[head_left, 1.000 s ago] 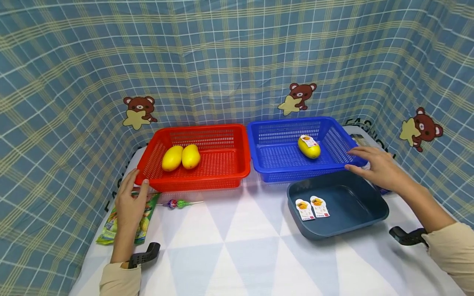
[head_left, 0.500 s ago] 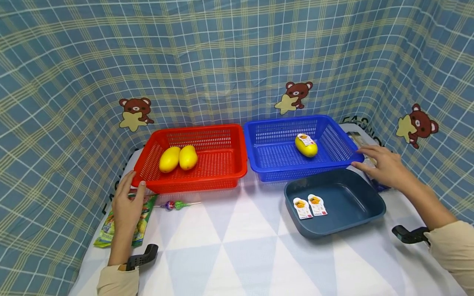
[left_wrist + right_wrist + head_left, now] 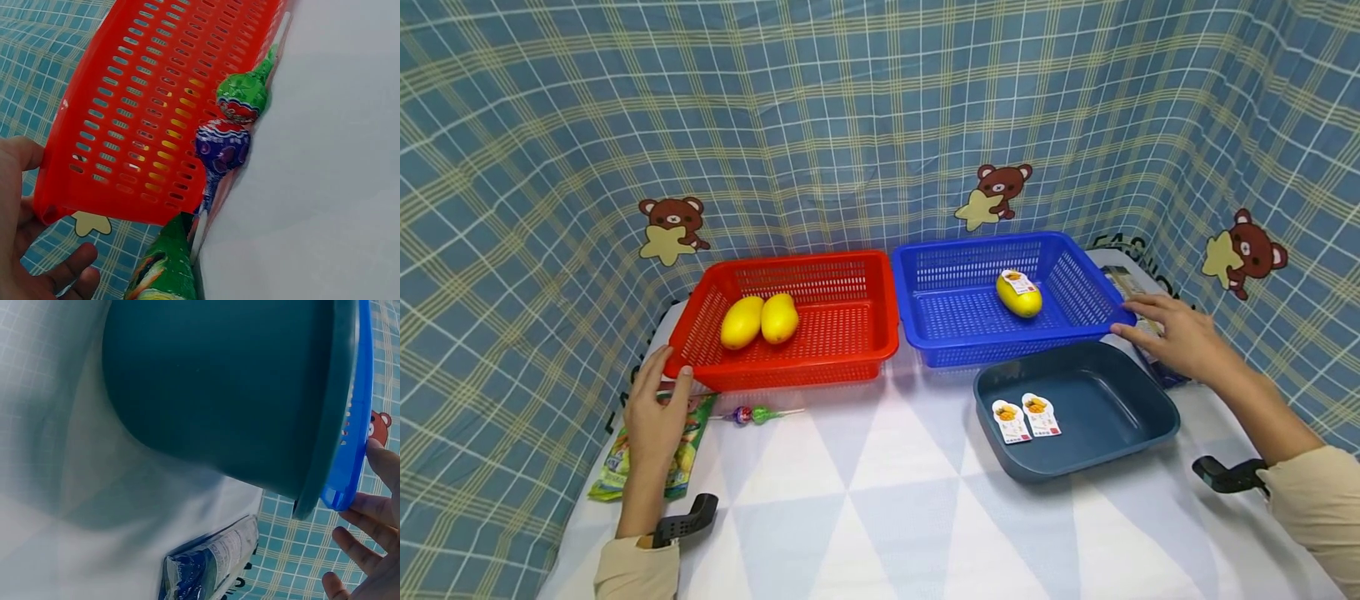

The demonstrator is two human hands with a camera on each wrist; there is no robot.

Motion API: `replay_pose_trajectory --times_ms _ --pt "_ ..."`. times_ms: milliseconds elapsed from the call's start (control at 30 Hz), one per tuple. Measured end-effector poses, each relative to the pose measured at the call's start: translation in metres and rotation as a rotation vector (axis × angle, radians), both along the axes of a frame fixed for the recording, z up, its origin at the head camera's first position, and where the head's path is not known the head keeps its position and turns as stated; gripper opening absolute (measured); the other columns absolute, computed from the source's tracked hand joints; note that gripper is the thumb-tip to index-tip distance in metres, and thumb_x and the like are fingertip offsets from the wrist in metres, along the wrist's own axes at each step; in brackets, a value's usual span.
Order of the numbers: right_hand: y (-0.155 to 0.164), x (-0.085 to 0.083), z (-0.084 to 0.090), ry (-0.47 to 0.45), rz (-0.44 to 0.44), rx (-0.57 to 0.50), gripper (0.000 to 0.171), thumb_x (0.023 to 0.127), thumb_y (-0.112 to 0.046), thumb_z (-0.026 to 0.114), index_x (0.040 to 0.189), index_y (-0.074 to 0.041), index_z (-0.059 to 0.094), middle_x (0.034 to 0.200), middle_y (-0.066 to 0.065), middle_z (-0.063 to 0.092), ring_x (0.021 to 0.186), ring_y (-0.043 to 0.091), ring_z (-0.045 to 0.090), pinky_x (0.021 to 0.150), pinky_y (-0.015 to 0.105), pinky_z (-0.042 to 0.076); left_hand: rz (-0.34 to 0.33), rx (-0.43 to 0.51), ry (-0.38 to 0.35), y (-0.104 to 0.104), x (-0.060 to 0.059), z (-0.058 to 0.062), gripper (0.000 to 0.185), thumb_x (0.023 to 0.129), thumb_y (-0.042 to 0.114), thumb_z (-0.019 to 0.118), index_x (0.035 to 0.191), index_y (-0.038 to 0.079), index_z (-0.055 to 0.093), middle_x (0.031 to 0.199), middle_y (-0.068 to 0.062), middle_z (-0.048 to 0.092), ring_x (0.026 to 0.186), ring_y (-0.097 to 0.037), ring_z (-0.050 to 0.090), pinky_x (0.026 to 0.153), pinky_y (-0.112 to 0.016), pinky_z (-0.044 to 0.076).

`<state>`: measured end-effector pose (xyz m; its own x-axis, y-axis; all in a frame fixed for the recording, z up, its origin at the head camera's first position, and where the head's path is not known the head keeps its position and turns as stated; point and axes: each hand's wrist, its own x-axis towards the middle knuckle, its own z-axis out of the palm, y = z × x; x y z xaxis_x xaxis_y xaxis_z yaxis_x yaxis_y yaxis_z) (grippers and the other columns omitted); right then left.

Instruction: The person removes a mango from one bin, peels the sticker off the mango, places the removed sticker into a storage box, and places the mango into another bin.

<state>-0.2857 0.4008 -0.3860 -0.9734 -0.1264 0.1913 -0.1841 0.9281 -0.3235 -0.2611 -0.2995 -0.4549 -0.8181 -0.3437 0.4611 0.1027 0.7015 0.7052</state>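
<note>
My left hand (image 3: 657, 404) rests at the front left corner of a red basket (image 3: 850, 350), thumb on the rim and fingers loose along the side. In the left wrist view the left hand (image 3: 25, 250) lies around that corner of the red basket (image 3: 156, 112). Two yellow mangoes (image 3: 742, 322) (image 3: 779, 317) lie in the basket. My right hand (image 3: 1165, 333) touches the right front corner of a blue basket (image 3: 1000, 346) with straight fingers. A labelled mango (image 3: 1018, 294) lies inside. The right wrist view shows my fingers (image 3: 369, 550) at the blue basket's rim (image 3: 350, 469).
A dark teal tray (image 3: 1150, 425) with two fruit stickers (image 3: 1009, 421) (image 3: 1040, 415) sits in front of the blue basket. Two lollipops (image 3: 752, 413) and a green snack packet (image 3: 613, 462) lie by the red basket. A blue packet (image 3: 206, 565) lies right of the tray. Checked cloth walls surround the table.
The right hand has slid slightly right toward the blue basket's corner. The left hand stays at the red basket's corner.
</note>
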Motion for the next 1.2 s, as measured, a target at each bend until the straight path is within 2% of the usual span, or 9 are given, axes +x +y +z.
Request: replay_pose_trajectory --times_ms 167,267,367,533,667,800,933,1067,1200 --pt "0.001 0.000 -0.003 -0.038 -0.011 -0.029 0.069 0.099 -0.047 0.059 0.145 0.004 0.046 0.150 0.035 0.033 0.133 0.063 0.026 0.097 0.084 0.010 0.000 0.000 0.007 0.003 0.000 0.006 0.052 0.101 0.032 0.058 0.150 0.021 0.049 0.154 0.000 0.043 0.115 -0.033 0.047 0.091 -0.045 0.039" --pt "0.001 0.000 -0.006 -0.036 -0.011 -0.034 0.068 0.099 -0.046 0.060 0.145 0.003 0.046 0.150 0.034 0.034 0.133 0.063 0.026 0.096 0.084 0.011 0.023 -0.005 0.091 0.011 0.002 0.016 0.050 0.097 0.029 0.063 0.145 0.016 0.055 0.149 -0.006 0.049 0.121 -0.037 0.042 0.096 -0.058 0.032" --pt "0.000 0.003 -0.007 -0.011 -0.004 -0.044 0.066 0.098 -0.043 0.062 0.143 0.004 0.049 0.149 0.034 0.035 0.132 0.063 0.029 0.095 0.083 0.014 0.014 -0.008 0.174 0.030 0.001 0.030 0.048 0.093 0.029 0.068 0.139 0.017 0.061 0.144 -0.008 0.054 0.126 -0.035 0.042 0.099 -0.060 0.031" --pt "0.000 0.003 -0.006 0.015 0.002 -0.046 0.064 0.098 -0.042 0.064 0.140 0.005 0.051 0.147 0.035 0.038 0.131 0.062 0.031 0.094 0.083 0.017 -0.136 -0.020 0.206 0.075 -0.008 0.052 0.050 0.090 0.030 0.074 0.137 0.019 0.063 0.141 -0.006 0.057 0.123 -0.033 0.046 0.102 -0.059 0.031" --pt "-0.002 0.002 -0.005 0.009 0.001 -0.029 0.066 0.097 -0.045 0.064 0.140 0.004 0.052 0.147 0.034 0.039 0.132 0.061 0.031 0.093 0.084 0.018 -0.288 -0.018 0.188 0.114 -0.020 0.063 0.057 0.087 0.031 0.076 0.141 0.020 0.059 0.142 -0.004 0.056 0.119 -0.030 0.048 0.098 -0.055 0.037" --pt "0.000 0.003 -0.005 0.028 -0.015 -0.021 0.065 0.096 -0.045 0.065 0.138 0.003 0.054 0.146 0.033 0.041 0.130 0.060 0.031 0.090 0.082 0.020 -0.415 -0.003 0.113 0.154 -0.031 0.072 0.064 0.087 0.039 0.076 0.146 0.024 0.053 0.145 -0.002 0.052 0.124 -0.029 0.047 0.100 -0.057 0.039" --pt "0.002 0.003 -0.003 0.053 -0.024 -0.015 0.064 0.096 -0.044 0.066 0.137 0.003 0.055 0.145 0.033 0.041 0.129 0.059 0.032 0.089 0.080 0.022 -0.485 -0.006 0.012 0.191 -0.043 0.079 0.070 0.087 0.051 0.073 0.149 0.032 0.048 0.150 0.002 0.047 0.135 -0.028 0.040 0.110 -0.062 0.027" --pt "-0.001 0.000 -0.001 0.055 -0.022 -0.003 0.064 0.095 -0.044 0.066 0.138 0.003 0.055 0.146 0.032 0.042 0.130 0.057 0.032 0.089 0.079 0.023 -0.543 -0.020 -0.026 0.219 -0.061 0.086 0.074 0.085 0.058 0.071 0.150 0.030 0.046 0.151 0.004 0.046 0.136 -0.026 0.040 0.116 -0.057 0.020" --pt "-0.001 0.000 -0.001 0.044 -0.030 0.011 0.066 0.096 -0.046 0.065 0.138 0.002 0.055 0.146 0.032 0.042 0.130 0.058 0.032 0.090 0.081 0.021 -0.593 -0.024 -0.070 0.248 -0.078 0.095 0.077 0.084 0.061 0.070 0.150 0.027 0.047 0.149 0.003 0.048 0.130 -0.025 0.043 0.109 -0.054 0.033"
